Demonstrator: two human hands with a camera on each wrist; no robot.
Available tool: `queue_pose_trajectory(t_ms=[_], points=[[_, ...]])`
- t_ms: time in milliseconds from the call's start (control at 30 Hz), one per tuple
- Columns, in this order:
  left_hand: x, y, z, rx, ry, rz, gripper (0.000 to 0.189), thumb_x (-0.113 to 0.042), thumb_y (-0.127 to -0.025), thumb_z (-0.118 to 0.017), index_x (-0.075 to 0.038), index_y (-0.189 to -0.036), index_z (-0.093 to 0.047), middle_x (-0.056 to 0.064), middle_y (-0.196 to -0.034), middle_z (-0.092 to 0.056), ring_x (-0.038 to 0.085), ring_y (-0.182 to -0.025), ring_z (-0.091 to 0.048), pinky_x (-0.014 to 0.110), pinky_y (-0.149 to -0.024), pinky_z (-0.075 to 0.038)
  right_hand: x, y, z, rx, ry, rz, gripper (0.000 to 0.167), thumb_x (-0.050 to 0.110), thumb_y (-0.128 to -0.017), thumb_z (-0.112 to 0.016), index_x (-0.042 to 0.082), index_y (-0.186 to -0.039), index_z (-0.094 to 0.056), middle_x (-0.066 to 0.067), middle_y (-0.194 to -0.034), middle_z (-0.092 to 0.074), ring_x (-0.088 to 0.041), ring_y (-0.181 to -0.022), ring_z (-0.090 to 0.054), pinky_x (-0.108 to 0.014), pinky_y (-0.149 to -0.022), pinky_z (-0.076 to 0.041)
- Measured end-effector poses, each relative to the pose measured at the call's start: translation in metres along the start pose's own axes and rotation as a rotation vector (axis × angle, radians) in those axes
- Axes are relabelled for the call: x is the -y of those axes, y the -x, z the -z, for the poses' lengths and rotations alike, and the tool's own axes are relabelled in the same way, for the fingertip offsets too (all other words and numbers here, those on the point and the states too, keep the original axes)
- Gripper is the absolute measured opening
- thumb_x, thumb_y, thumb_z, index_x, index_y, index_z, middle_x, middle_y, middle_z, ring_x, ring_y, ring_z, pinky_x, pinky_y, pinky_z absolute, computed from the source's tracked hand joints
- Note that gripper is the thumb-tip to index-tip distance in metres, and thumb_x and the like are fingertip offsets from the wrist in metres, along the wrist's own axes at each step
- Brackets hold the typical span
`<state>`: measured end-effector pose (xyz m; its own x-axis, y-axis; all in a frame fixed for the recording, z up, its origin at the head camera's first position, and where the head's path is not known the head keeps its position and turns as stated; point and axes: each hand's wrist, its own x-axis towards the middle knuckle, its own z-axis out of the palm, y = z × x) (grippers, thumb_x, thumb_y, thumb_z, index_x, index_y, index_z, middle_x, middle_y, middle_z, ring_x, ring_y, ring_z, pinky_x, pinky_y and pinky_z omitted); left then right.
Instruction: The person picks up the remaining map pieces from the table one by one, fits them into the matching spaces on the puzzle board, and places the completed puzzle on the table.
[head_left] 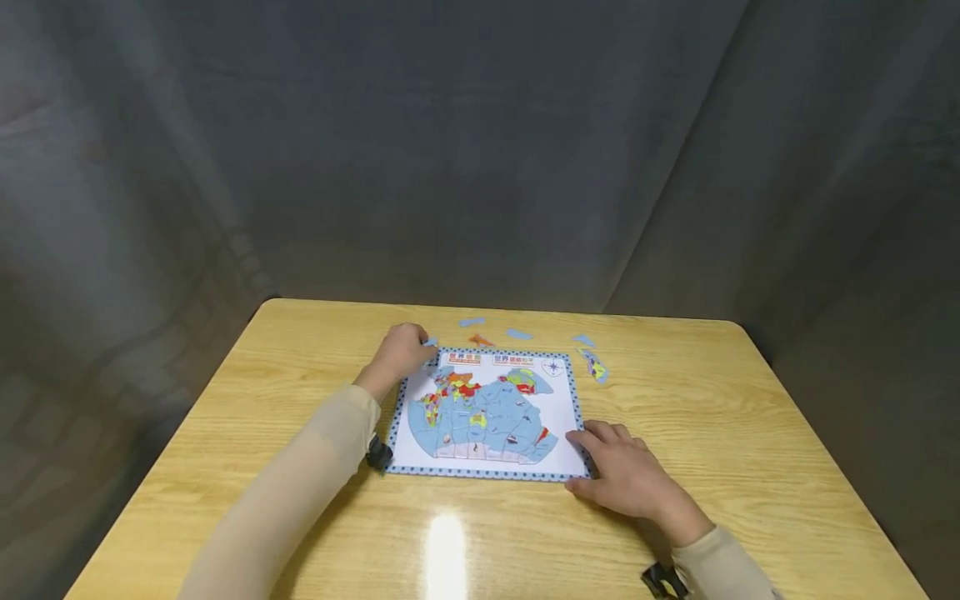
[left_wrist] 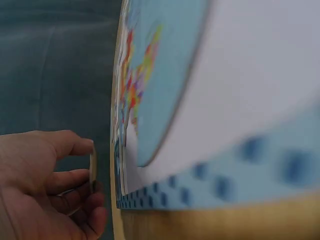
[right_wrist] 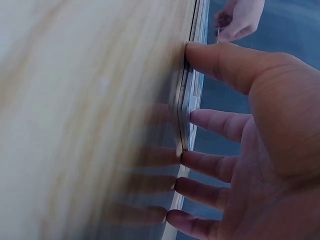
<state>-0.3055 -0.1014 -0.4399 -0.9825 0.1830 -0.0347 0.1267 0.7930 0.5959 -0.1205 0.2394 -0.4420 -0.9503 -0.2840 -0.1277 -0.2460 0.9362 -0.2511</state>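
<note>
A world map puzzle board (head_left: 487, 472) with a dotted blue border lies flat on the table, partly filled with map pieces. At its upper left corner, my left hand (head_left: 399, 357) pinches a thin puzzle piece (left_wrist: 93, 170) between thumb and fingers. That piece shows edge-on in the left wrist view, and a bit of light blue shows by the fingers in the head view. My right hand (head_left: 626, 468) rests at the board's lower right corner, its fingers (right_wrist: 215, 167) spread and fairly straight. The thumb and fingertips touch the board's edge and the table.
Beyond the board's top edge lie several loose pieces, among them an orange piece (head_left: 481, 340) and light blue pieces (head_left: 518, 333). A multicoloured piece (head_left: 595, 367) lies off the upper right corner. The wooden table (head_left: 735, 417) ends at a dark curtain (head_left: 465, 167).
</note>
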Motion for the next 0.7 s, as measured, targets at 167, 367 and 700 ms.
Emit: queue_pose_trajectory(t_ms=[167, 367, 700], points=[[0.000, 0.022, -0.004, 0.069, -0.027, -0.007, 0.029, -0.024, -0.091, -0.068, 0.002, -0.104, -0.069, 0.014, -0.099, -0.065, 0.021, -0.079, -0.055, 0.036, -0.071, -0.048, 0.000, 0.001, 0.002, -0.001, 0.000, -0.002, 0.066, 0.049, -0.082, -0.074, 0.016, -0.137, -0.057, -0.015, -0.144, -0.046, -0.038, -0.130, -0.040, -0.059, -0.096, -0.037], [-0.001, 0.040, -0.007, 0.104, -0.083, -0.011, 0.022, -0.023, -0.091, -0.069, -0.002, -0.084, -0.068, 0.009, -0.078, -0.060, 0.020, -0.066, -0.053, 0.032, -0.056, -0.044, -0.001, 0.001, 0.001, -0.006, 0.000, -0.002, 0.067, 0.049, -0.082, -0.074, 0.016, -0.137, -0.057, -0.015, -0.144, -0.046, -0.038, -0.131, -0.040, -0.059, -0.096, -0.037], [-0.004, 0.055, -0.010, 0.090, -0.171, 0.001, 0.023, -0.026, -0.088, -0.074, -0.003, -0.084, -0.070, 0.006, -0.081, -0.061, 0.022, -0.073, -0.054, 0.039, -0.071, -0.044, 0.000, 0.000, -0.002, -0.009, -0.008, 0.002, 0.066, 0.048, -0.082, -0.075, 0.016, -0.137, -0.057, -0.014, -0.143, -0.046, -0.037, -0.130, -0.040, -0.059, -0.096, -0.037]])
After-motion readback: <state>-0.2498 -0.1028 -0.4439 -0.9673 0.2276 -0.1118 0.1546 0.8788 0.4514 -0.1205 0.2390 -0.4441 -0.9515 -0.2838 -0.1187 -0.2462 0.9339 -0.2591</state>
